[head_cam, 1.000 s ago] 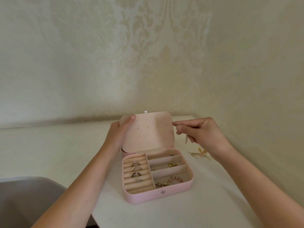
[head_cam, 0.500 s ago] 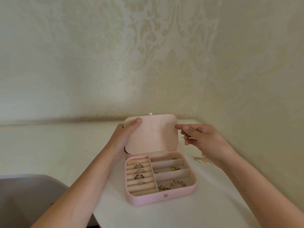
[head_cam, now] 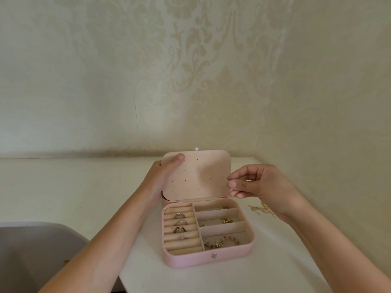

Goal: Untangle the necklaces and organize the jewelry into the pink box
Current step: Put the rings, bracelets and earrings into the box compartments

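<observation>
Left hand (head_cam: 163, 178): my fingers grip lid (head_cam: 203, 176) of pink box (head_cam: 208, 260);
Right hand (head_cam: 261, 186): fingers pinched beside lid edge; cannot tell what they hold

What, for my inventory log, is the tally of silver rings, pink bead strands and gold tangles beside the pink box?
Silver metal rings: 4
Pink beaded strand: 1
Gold necklace tangle on the table: 1
Total: 6
</observation>
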The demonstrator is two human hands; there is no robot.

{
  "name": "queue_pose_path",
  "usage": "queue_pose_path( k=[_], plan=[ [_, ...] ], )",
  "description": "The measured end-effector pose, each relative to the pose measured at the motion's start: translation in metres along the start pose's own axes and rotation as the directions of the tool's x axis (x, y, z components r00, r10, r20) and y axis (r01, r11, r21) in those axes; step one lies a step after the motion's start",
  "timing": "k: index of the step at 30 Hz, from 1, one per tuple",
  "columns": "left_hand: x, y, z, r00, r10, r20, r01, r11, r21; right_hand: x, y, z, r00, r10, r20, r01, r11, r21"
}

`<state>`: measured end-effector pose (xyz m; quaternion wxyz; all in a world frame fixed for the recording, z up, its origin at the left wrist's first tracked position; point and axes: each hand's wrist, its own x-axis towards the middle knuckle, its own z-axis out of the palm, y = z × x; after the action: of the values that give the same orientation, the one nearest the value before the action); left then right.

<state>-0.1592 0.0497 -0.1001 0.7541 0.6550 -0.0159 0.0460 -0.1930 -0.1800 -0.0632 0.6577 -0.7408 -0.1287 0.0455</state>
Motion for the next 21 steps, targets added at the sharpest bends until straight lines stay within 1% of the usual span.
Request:
queue_pose_path(
  k=[3,6,7,9,13,15,17,20,21],
  plan=[
    [-0.001,0.002,0.000,1.000,0.016,0.007,-0.016,1.000,-0.003,-0.002,-0.002,0.004,1.000,-0.011,-0.003,0.011,1.000,0.000],
    [-0.003,0.005,0.002,1.000,0.025,0.019,-0.024,1.000,-0.014,-0.003,-0.003,0.007,0.996,-0.052,-0.068,0.040,0.987,-0.156],
    [-0.004,0.005,0.002,0.999,0.031,0.032,-0.031,0.999,-0.019,-0.002,-0.004,0.008,0.993,-0.064,-0.097,0.046,0.982,-0.181],
    [-0.005,0.006,0.002,0.997,0.032,0.071,-0.028,0.998,-0.052,-0.001,-0.005,0.013,0.986,-0.098,-0.133,0.076,0.984,-0.164],
    [-0.006,0.009,0.000,0.979,-0.050,0.198,0.092,0.974,-0.206,0.000,0.000,0.031,0.983,-0.094,-0.155,0.070,0.986,-0.154],
    [-0.008,0.012,-0.002,0.964,-0.037,0.263,0.101,0.967,-0.234,0.003,0.004,0.041,0.980,-0.093,-0.176,0.072,0.990,-0.122],
    [-0.009,0.013,-0.002,0.954,-0.019,0.298,0.090,0.970,-0.226,0.004,0.006,0.050,0.972,-0.110,-0.205,0.093,0.991,-0.092],
    [-0.009,0.014,-0.002,0.950,-0.024,0.312,0.094,0.973,-0.213,0.009,0.008,0.058,0.934,-0.219,-0.281,0.144,0.953,-0.266],
    [-0.009,0.013,-0.003,0.948,-0.028,0.316,0.099,0.973,-0.210,0.010,0.007,0.060,0.920,-0.251,-0.301,0.164,0.944,-0.286]
  ],
)
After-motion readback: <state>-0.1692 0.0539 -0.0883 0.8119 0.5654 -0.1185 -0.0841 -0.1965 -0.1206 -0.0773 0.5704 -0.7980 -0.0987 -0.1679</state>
